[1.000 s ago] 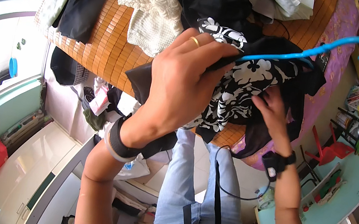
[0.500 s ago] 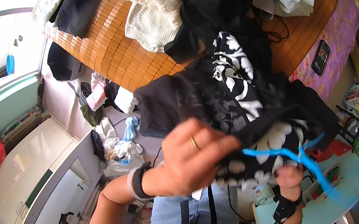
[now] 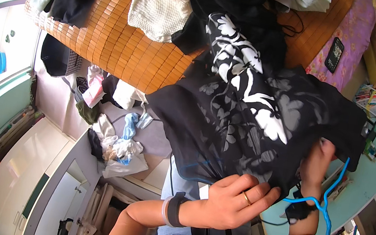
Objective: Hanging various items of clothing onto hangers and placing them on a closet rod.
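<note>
Head view, the only one: the black floral garment (image 3: 257,124) hung in front of you, spread from the edge of the slatted brown mat (image 3: 111,38) down toward your lap, its white flowers facing up. Half a second before, it was bunched, with its patterned lower part folded up near your right side; by now the sheer dark cloth had opened out wide. Your left hand (image 3: 238,202) had come lower and further right, fingers drawn together, pinching the cloth's near edge. Your right hand (image 3: 318,160) had gone higher, partly under the cloth; its fingertips were covered, so I cannot tell whether they gripped anything. The blue hanger (image 3: 322,207), blurred earlier, now showed sharply beside your right wrist, its hook turned downward; a faint blue line also showed through the sheer cloth left of your left hand. Cream knitwear (image 3: 159,7) stayed on the mat, and the phone (image 3: 334,55) on the purple floral cloth (image 3: 353,31). Where the garment met the black fabric above, the boundary was unclear.
</note>
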`<state>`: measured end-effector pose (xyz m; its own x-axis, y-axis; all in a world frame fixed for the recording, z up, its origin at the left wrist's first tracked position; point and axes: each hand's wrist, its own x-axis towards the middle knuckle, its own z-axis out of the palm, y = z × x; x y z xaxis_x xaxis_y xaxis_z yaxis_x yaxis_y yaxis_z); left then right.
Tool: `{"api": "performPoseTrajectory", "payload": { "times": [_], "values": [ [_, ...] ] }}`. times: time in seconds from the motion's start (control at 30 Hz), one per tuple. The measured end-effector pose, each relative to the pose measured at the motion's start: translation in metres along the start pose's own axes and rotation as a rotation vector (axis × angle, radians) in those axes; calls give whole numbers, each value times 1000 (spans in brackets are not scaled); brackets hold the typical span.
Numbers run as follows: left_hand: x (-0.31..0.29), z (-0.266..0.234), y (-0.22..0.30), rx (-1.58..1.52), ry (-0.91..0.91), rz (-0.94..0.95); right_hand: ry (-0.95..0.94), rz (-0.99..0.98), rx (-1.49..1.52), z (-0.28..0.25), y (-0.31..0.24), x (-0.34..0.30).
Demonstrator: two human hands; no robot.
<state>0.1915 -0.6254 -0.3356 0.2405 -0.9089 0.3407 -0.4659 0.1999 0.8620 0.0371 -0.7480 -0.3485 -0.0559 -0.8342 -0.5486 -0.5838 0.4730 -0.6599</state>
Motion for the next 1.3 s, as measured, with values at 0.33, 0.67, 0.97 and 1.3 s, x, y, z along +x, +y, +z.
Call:
{"api": "performPoseTrajectory", "payload": {
  "times": [0.33, 0.67, 0.97, 1.3],
  "values": [
    [-20, 22, 3, -120, -64, -85, 192, -390, -449, 12, -21, 20],
    [-14, 50, -8, -156, 27, -234, -426, -458, 44, -30, -13, -52],
    [-17, 58, 18, -672, -346, -232, -84, -359, 590, -27, -33, -64],
    [-30, 19, 34, -711, -371, -174, -89, -598, 510, -111, -95, -145]
  ]
}}
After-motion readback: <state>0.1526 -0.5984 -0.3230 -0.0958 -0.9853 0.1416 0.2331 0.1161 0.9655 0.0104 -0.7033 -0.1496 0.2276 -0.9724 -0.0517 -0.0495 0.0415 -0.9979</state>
